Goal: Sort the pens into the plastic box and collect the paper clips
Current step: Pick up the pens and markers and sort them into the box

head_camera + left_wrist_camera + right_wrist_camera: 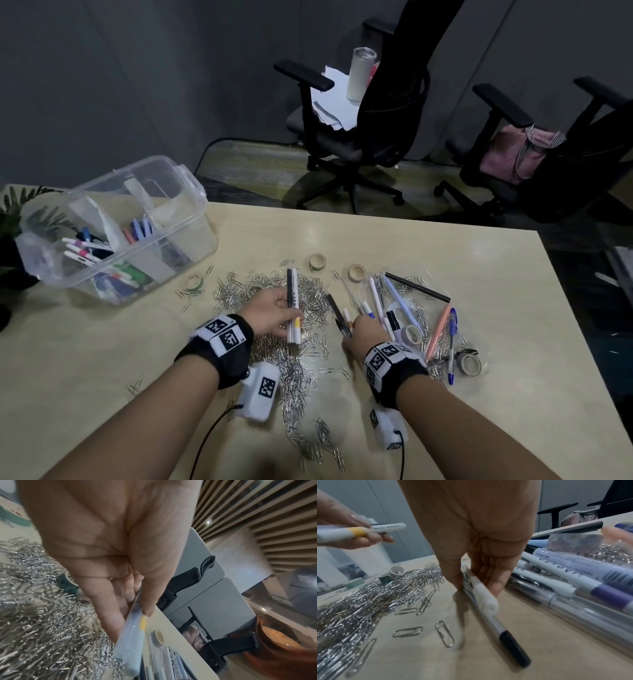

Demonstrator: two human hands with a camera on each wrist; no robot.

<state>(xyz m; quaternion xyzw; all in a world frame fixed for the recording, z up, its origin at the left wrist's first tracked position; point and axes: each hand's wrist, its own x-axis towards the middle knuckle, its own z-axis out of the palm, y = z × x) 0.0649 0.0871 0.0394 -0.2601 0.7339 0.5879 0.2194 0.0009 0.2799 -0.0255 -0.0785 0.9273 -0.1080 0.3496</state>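
- Two hands are seen low in the head view, above a wooden table [479, 260].
- Pens are clamped in the grip of the left hand [270, 310]: a white marker with a yellow band [295, 320] and a black pen [289, 286], held over the paper clips [294, 373] near the frame's centre.
- In the left wrist view the marker is pinched between thumb and fingers [109, 609].
- The grip of the right hand [364, 330] is closed on a black-capped pen [513, 647] and a white-tipped pen [485, 597], their lower ends against the table, as shown in the right wrist view.
- More loose pens [404, 308] are heaped on a clear plastic bag [442, 286] at centre right, with tape rolls [471, 364] among them.
- The plastic box [113, 226] is seen at the left of the head view, well apart from the hands, with pens already lying inside.
- Paper clips are strewn from the middle of the frame down to its lower edge.
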